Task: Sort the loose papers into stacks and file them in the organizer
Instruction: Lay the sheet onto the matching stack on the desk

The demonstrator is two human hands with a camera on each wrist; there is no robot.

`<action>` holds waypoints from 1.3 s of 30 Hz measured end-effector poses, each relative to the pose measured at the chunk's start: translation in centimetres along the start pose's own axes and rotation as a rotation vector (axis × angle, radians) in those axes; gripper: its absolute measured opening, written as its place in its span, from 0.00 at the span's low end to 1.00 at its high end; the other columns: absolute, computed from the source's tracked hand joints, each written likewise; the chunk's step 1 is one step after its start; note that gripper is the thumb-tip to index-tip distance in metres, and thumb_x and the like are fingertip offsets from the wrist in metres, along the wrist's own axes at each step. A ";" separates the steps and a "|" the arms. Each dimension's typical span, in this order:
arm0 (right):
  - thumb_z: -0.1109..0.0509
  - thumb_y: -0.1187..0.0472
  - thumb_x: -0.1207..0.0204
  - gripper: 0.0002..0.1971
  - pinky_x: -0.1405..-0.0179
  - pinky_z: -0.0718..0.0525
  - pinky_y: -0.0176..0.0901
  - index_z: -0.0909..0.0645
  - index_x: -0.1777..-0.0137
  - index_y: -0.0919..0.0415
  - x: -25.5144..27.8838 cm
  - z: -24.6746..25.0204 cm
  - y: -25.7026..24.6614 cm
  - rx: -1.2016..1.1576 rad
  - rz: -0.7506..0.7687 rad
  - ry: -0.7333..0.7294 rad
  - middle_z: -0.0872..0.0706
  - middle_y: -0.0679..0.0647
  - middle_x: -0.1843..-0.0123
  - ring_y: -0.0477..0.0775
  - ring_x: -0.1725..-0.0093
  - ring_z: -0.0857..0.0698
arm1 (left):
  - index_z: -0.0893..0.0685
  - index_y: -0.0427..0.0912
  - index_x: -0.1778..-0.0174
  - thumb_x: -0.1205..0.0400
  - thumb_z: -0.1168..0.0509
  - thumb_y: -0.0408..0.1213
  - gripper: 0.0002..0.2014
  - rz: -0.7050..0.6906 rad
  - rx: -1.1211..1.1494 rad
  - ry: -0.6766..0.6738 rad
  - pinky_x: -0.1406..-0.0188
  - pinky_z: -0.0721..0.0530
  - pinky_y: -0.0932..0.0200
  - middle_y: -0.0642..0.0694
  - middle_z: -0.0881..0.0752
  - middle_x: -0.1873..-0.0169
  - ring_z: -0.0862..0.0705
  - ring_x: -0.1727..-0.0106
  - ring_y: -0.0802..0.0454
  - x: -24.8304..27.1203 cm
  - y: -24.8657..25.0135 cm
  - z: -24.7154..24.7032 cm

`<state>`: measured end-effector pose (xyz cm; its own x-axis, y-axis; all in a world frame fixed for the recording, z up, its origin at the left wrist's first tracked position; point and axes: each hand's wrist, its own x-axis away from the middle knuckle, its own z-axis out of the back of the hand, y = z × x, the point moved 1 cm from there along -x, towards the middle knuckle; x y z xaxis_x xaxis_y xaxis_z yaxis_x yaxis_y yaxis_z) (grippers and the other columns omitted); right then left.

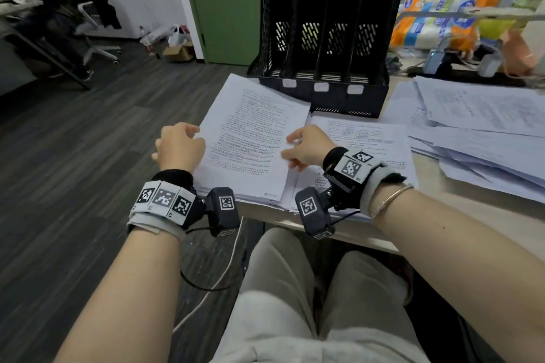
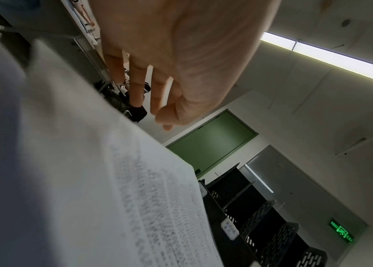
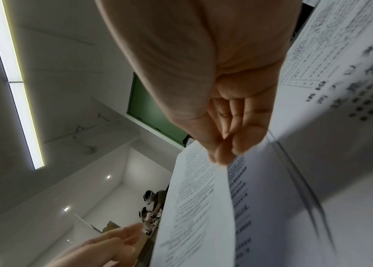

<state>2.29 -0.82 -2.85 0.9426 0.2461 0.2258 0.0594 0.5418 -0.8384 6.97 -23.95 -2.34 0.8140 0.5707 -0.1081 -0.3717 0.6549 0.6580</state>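
Observation:
A stack of printed papers (image 1: pixel 253 141) lies on the desk's left end, in front of the black four-slot organizer (image 1: pixel 324 38), whose slots look empty. My right hand (image 1: pixel 306 146) pinches the right edge of the stack's top sheet (image 3: pixel 196 207) between thumb and fingers (image 3: pixel 237 144) and lifts it a little. My left hand (image 1: pixel 180 147) hovers at the stack's left edge with fingers (image 2: pixel 158 90) loosely bent, holding nothing I can see. A second printed stack (image 1: pixel 362 138) lies under my right wrist. A messy pile of loose papers (image 1: pixel 477 132) covers the desk's right side.
Bags and packaged goods (image 1: pixel 436 18) crowd the desk behind the loose pile. The desk's left edge drops to dark floor (image 1: pixel 88 141). An office chair (image 1: pixel 94 38) and a green door (image 1: pixel 227 3) stand beyond. My knees sit under the desk's front edge.

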 end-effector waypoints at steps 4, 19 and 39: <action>0.27 0.69 0.26 0.21 0.78 0.16 0.36 0.27 0.34 0.71 -0.1 -0.2 0.6 0.023 -0.032 -0.022 0.17 0.58 0.66 0.48 0.76 0.17 | 0.19 0.49 0.38 0.24 0.39 0.36 0.18 -0.082 -0.031 -0.185 0.29 0.30 0.39 0.44 0.23 0.32 0.27 0.30 0.40 0.0 0.4 -1.4; 0.29 0.48 0.24 0.23 0.77 0.25 0.35 0.21 0.37 0.64 0.3 2.6 0.9 0.217 0.023 0.103 0.16 0.54 0.55 0.46 0.71 0.21 | 0.25 0.44 0.30 0.18 0.37 0.45 0.21 -0.191 -0.068 -0.481 0.40 0.27 0.57 0.47 0.25 0.29 0.25 0.31 0.48 1.7 3.8 -3.4; 0.26 0.59 0.27 0.09 0.51 0.21 0.39 0.13 0.50 0.62 7.6 18.9 7.2 0.118 -0.042 0.488 0.14 0.53 0.55 0.50 0.52 0.16 | 0.20 0.41 0.33 0.18 0.38 0.40 0.17 -0.661 0.112 -0.708 0.38 0.24 0.59 0.48 0.19 0.35 0.21 0.34 0.53 10.4 21.6 -12.1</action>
<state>3.63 20.17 2.19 0.9856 -0.1674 -0.0235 0.0900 0.6373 -0.7653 2.01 2.13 1.71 0.9367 -0.3487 -0.0325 0.2714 0.6642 0.6965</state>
